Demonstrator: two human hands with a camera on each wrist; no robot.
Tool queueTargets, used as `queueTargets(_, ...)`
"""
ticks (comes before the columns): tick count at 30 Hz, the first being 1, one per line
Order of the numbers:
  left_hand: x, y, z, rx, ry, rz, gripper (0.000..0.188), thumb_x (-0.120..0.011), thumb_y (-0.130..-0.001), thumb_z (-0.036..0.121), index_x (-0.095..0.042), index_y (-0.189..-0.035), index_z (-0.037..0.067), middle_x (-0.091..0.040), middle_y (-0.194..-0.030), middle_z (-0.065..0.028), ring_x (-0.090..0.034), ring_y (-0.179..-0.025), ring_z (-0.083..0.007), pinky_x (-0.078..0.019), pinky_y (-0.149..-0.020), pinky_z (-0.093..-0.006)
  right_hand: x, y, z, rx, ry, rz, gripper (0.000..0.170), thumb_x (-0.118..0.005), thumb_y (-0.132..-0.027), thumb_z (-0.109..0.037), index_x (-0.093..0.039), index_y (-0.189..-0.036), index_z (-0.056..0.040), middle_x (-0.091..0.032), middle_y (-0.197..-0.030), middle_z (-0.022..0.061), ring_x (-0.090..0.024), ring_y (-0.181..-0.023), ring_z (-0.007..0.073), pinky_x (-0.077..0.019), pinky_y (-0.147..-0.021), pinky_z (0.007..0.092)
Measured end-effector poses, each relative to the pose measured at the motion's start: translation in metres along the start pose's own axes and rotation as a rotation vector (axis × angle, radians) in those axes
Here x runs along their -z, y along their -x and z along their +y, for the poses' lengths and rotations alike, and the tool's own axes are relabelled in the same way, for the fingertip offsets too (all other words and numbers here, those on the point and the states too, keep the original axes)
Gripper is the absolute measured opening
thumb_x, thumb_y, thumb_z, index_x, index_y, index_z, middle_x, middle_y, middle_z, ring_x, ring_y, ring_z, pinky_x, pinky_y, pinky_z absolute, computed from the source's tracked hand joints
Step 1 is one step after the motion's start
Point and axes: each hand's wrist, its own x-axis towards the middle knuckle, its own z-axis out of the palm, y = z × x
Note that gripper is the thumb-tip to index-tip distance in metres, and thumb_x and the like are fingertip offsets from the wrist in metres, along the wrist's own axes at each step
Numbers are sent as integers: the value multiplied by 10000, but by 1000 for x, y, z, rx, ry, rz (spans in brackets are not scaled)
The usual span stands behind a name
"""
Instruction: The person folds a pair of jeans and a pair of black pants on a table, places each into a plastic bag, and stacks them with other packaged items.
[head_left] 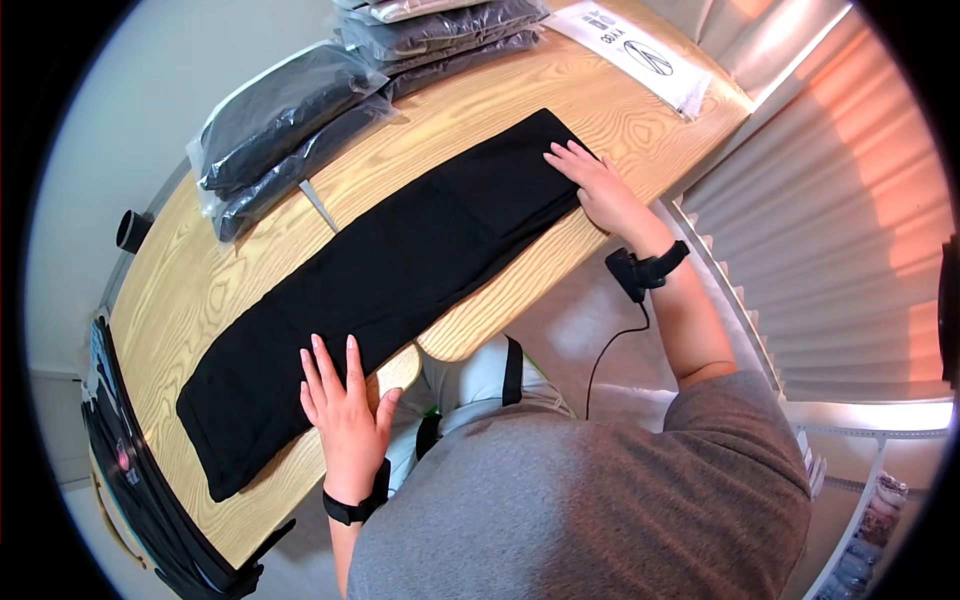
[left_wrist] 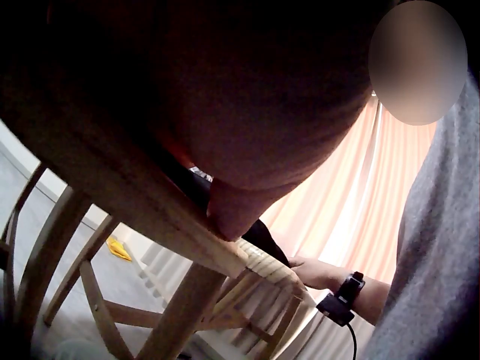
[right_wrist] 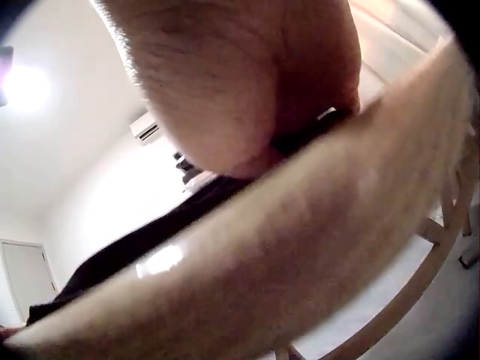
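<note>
A black garment (head_left: pixel 370 270), folded into a long flat strip, lies diagonally across the wooden table (head_left: pixel 150 330). At its lower left part, my left hand (head_left: pixel 345 410) rests on the near edge with fingers spread and straight. My right hand (head_left: pixel 600 190) lies with extended fingers on the far right end, near the corner. In the left wrist view, the left hand (left_wrist: pixel 262 127) looms dark and close above the table edge. The right wrist view shows the underside of the right hand (right_wrist: pixel 240 82) by the blurred table rim, with the black cloth (right_wrist: pixel 142 232) beyond.
Plastic-wrapped dark garments (head_left: pixel 290 110) are piled at the table's back, beside another stack (head_left: pixel 440 40). A white printed bag (head_left: pixel 640 55) lies at the far right corner. A thin grey strip (head_left: pixel 318 205) sits behind the garment. Dark clothes (head_left: pixel 140 470) hang at the left edge.
</note>
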Motion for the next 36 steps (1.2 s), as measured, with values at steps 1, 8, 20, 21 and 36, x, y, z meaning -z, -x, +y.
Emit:
queueTargets(1,0,0,0,-1,-3,-1,729,-606,-853,377,-290,-1455,116,-117,-1530,-212,-142,-1404,-392,-199,-1075,-550,7,-2,3,10,-21,-132,652,-382,-764,100,-441,-1371,-132,-344,-1478,81,-228,-1405,266,-144,-1139,476)
queueTargets(8,-1,1,-2,-22,-8,12,736,-601,-852,392,-288,-1454,108,-121,-1525,-227,-148,-1400,-400,-199,-1073,-551,22,-49,7,34,48,-149,548,-405,-970,-297,-240,-1470,-143,-167,-1528,179,-126,-1423,331,-126,-1142,482)
queueTargets(20,0,1,-1,-23,23,34,714,-588,-860,398,-306,-1444,99,-128,-1524,-224,-162,-1393,-406,-204,-1068,-552,21,-38,15,-287,-468,-58,724,-662,-864,-319,-304,-1404,3,-402,-1392,219,-412,-1267,363,-327,-1063,381)
queueTargets(21,-1,2,-2,-26,20,40,710,-590,-861,391,-308,-1442,96,-131,-1522,-229,-163,-1392,-409,-206,-1067,-551,12,-32,17,-274,-465,-69,724,-662,-864,-319,-304,-1404,3,-402,-1392,219,-412,-1267,363,-327,-1063,381)
queueTargets(36,-1,2,-3,-26,41,67,715,-611,-848,375,-315,-1442,108,-139,-1523,-219,-176,-1387,-406,-210,-1071,-536,-69,-2,-93,-745,-2169,436,322,-623,-860,-43,-530,-1169,-25,-602,-1166,88,-563,-1087,213,-398,-1006,312)
